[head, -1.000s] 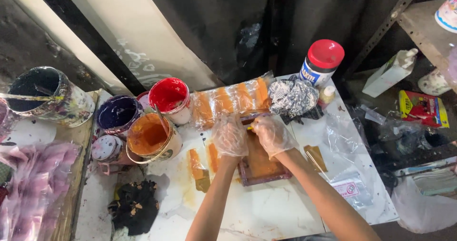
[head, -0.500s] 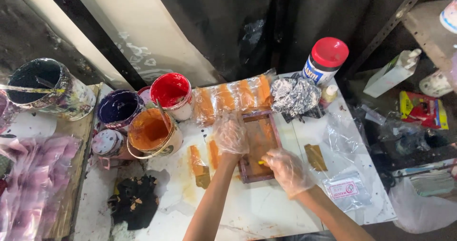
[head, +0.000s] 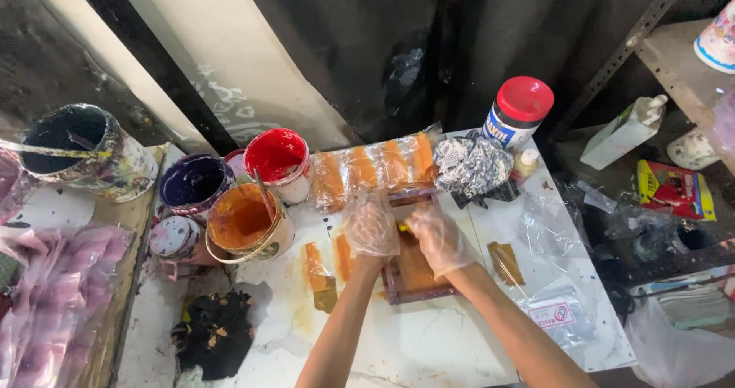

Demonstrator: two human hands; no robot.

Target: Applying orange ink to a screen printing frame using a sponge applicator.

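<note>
Both my hands wear thin clear gloves. My left hand (head: 370,223) presses down on the far left corner of a small wooden frame (head: 417,279) whose screen is smeared with orange ink. My right hand (head: 438,239) rests over the frame's far end, its fingers closed on a small yellowish scraper (head: 402,225) that is mostly hidden. The frame lies flat on a white ink-stained table (head: 429,342). Just beyond the frame lies a plastic-wrapped row of orange pieces (head: 375,166).
Open pots stand at the left: orange (head: 245,219), red (head: 276,157), dark blue (head: 195,181), black (head: 73,139). Also here are a red-lidded jar (head: 521,112), crumpled patterned wrap (head: 471,166), orange-stained sticks (head: 315,269), a black rag (head: 214,330) and a small plastic bag (head: 555,311).
My right hand drew back along the frame toward me, then returned to the frame's far end beside my left hand. My left hand stayed on the frame.
</note>
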